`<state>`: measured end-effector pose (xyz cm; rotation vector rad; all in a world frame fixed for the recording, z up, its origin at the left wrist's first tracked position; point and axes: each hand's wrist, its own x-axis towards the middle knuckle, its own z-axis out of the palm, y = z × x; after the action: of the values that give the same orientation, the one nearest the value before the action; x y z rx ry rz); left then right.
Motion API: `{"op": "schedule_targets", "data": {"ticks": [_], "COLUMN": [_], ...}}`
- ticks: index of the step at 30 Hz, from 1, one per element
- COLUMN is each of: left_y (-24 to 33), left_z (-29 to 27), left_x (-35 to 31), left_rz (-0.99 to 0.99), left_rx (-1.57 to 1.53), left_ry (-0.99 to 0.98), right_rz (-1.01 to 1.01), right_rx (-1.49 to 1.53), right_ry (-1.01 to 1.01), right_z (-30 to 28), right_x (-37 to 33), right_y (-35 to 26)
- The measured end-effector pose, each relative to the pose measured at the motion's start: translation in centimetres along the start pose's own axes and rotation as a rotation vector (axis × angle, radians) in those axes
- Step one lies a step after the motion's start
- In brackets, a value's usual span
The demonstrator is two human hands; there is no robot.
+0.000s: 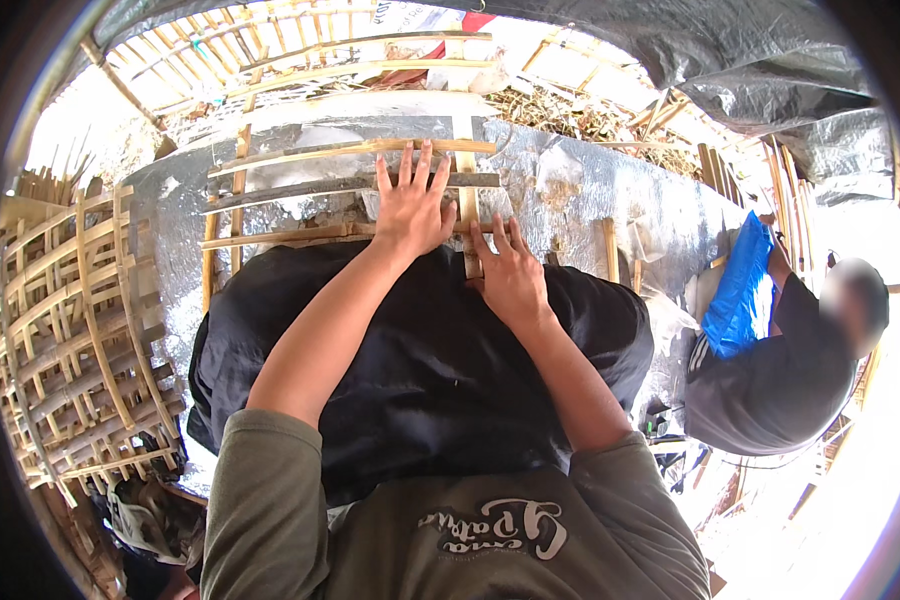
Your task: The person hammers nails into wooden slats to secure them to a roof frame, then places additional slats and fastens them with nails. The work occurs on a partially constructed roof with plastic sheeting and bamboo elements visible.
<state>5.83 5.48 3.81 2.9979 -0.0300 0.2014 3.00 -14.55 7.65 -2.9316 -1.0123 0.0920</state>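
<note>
Silver sheeting [670, 203], worn and glaring in places, forms the surface under the fingers. Dry straw [595, 135] lies beyond the fingertips, ahead and to the right; dark tarpaulin [770, 85] hangs farther off on that side. Well left of the fingers stand lattice panels [83, 290] of split bamboo. Far to the right, a second person [770, 395] in dark clothing has an arm at a blue plastic sheet [738, 290]. Black-clad legs [400, 375] stand just nearer than the fingers, hiding part of the bamboo frame [340, 187], which is located directly beneath the fingertips. Left fingers [406, 168]: spread, unclenched, laid over several slats [300, 154]. Right fingers [501, 236]: extended beside an upright strip [468, 203]; whether they grip it cannot be determined.
</note>
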Motion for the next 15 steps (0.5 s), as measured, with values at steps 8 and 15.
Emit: {"op": "schedule_targets", "data": {"ticks": [8, 15], "left_y": [0.10, 0.23], "left_z": [0.06, 0.11], "left_x": [0.00, -0.05], "left_rz": [-0.001, -0.009], "left_rx": [0.004, 0.015], "left_ry": [-0.005, -0.003], "right_rz": [0.018, 0.035], "right_rx": [0.012, 0.036], "right_ry": [-0.042, -0.047], "right_z": [-1.09, -0.73], "right_x": [-0.13, -0.01], "right_y": [-0.42, -0.29]}}
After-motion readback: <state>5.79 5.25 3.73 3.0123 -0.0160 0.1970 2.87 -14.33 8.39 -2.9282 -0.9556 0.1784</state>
